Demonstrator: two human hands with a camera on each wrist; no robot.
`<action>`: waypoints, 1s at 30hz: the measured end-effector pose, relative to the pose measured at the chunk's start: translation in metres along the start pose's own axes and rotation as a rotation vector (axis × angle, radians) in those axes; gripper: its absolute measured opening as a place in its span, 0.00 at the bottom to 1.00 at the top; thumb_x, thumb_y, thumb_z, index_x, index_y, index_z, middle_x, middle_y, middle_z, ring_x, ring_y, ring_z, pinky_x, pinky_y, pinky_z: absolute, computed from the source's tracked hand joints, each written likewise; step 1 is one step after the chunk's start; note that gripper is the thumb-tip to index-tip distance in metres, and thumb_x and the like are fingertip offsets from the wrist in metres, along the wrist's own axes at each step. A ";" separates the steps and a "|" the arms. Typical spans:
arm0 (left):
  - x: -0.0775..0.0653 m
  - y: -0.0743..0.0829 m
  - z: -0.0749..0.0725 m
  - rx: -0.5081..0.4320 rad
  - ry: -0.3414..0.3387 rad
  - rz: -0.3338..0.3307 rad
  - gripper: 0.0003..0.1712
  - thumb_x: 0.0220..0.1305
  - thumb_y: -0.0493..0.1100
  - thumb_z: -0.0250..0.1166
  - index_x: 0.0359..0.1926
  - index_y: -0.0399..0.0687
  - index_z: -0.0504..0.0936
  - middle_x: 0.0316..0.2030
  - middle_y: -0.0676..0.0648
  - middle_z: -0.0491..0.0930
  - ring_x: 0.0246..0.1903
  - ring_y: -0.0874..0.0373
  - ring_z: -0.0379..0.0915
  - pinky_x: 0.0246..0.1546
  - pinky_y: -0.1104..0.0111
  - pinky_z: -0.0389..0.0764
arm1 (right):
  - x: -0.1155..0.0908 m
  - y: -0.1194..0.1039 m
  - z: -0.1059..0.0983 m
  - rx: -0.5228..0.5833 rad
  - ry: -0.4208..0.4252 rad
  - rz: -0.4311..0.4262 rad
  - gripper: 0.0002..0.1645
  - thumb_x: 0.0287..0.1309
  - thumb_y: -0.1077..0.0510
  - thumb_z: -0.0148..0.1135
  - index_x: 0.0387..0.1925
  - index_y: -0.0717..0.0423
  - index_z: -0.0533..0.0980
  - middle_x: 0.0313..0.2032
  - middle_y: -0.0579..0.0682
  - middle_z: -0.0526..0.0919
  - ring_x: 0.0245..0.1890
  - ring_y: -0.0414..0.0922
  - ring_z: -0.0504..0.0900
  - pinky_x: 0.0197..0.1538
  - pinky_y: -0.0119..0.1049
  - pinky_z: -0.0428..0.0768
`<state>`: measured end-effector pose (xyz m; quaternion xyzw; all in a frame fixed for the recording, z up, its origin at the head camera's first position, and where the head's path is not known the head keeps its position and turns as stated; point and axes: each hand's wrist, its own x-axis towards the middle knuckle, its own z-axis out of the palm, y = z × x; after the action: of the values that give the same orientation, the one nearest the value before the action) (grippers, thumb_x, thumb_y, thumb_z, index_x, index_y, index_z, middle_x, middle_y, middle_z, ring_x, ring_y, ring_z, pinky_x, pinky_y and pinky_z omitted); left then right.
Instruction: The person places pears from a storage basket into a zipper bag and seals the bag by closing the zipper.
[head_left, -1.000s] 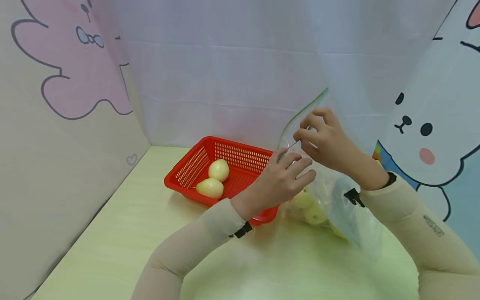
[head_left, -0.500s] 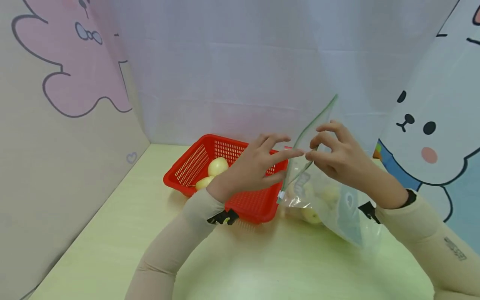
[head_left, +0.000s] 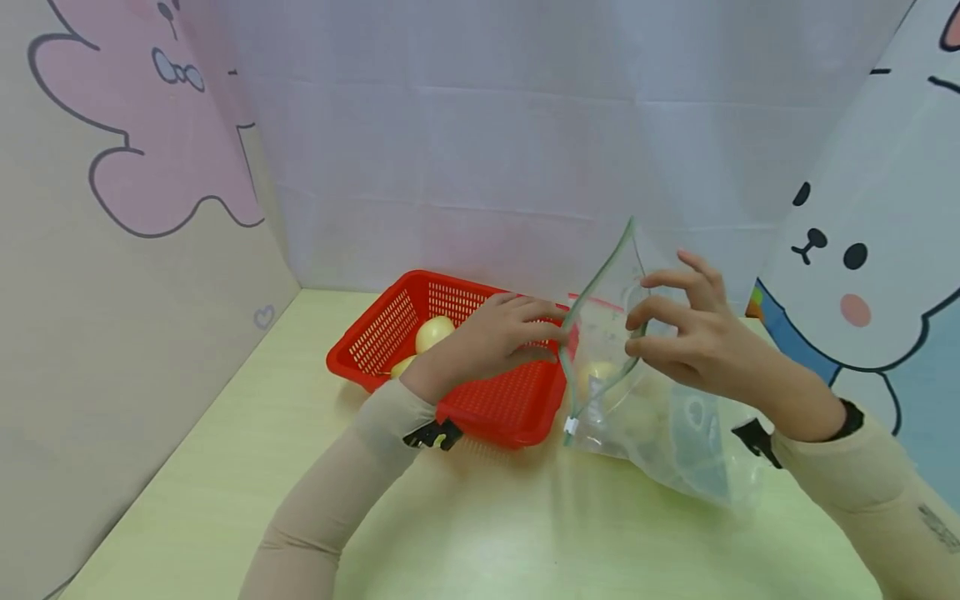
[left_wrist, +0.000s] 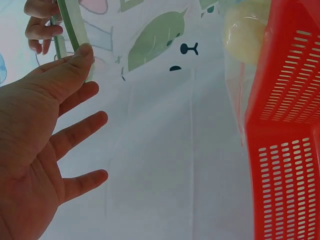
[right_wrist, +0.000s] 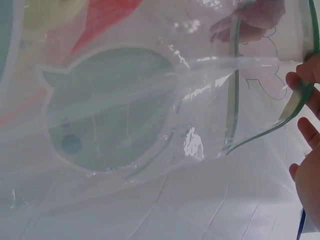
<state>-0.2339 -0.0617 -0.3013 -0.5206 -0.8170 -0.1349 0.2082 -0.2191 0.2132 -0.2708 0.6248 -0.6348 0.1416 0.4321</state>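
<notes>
A clear zip bag (head_left: 697,454) with a green-edged mouth and a white slider (head_left: 571,426) stands on the table, its mouth spread apart. My left hand (head_left: 491,337) pinches one side of the mouth between thumb and forefinger, the other fingers spread, as the left wrist view shows. On the opposite side, my right hand (head_left: 693,346) pinches the other green edge. Through the clear plastic a pale yellow pear (head_left: 597,372) shows; a second bag with a red strip (head_left: 596,302) stands behind. Which bag holds that fruit I cannot tell from the head view.
Left of the bags sits a red slotted basket (head_left: 517,417) with pale pears (head_left: 433,333) in it, partly hidden by my left forearm. In the left wrist view, a bagged pear (left_wrist: 245,32) is beside the basket. A white cloth wall (head_left: 450,150) rises behind the table.
My left hand leaves the bag's edge, moves left and takes hold of its near side again. My right hand shifts right and down, and the mouth spreads wider.
</notes>
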 end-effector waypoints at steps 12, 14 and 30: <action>-0.018 -0.003 0.010 0.083 0.108 0.028 0.09 0.60 0.41 0.72 0.43 0.51 0.86 0.48 0.50 0.83 0.53 0.55 0.76 0.55 0.55 0.71 | -0.007 0.003 -0.025 0.009 0.068 0.083 0.22 0.74 0.56 0.49 0.21 0.52 0.77 0.27 0.52 0.77 0.46 0.62 0.68 0.67 0.55 0.46; -0.022 -0.004 0.012 0.087 0.113 0.024 0.09 0.60 0.40 0.73 0.42 0.50 0.86 0.48 0.50 0.83 0.52 0.55 0.76 0.54 0.56 0.71 | -0.010 0.007 -0.029 0.003 0.062 0.094 0.23 0.74 0.53 0.49 0.20 0.52 0.76 0.30 0.54 0.78 0.46 0.63 0.67 0.66 0.53 0.47; -0.038 -0.006 0.026 0.163 0.234 0.023 0.10 0.57 0.44 0.75 0.39 0.48 0.86 0.42 0.49 0.84 0.45 0.54 0.78 0.52 0.55 0.72 | -0.032 0.020 -0.038 -0.088 -0.070 0.238 0.28 0.71 0.39 0.49 0.22 0.52 0.76 0.47 0.65 0.75 0.54 0.67 0.62 0.55 0.63 0.51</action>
<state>-0.2303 -0.0825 -0.3426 -0.4923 -0.7892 -0.1255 0.3450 -0.2279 0.2658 -0.2649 0.5300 -0.7246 0.1421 0.4170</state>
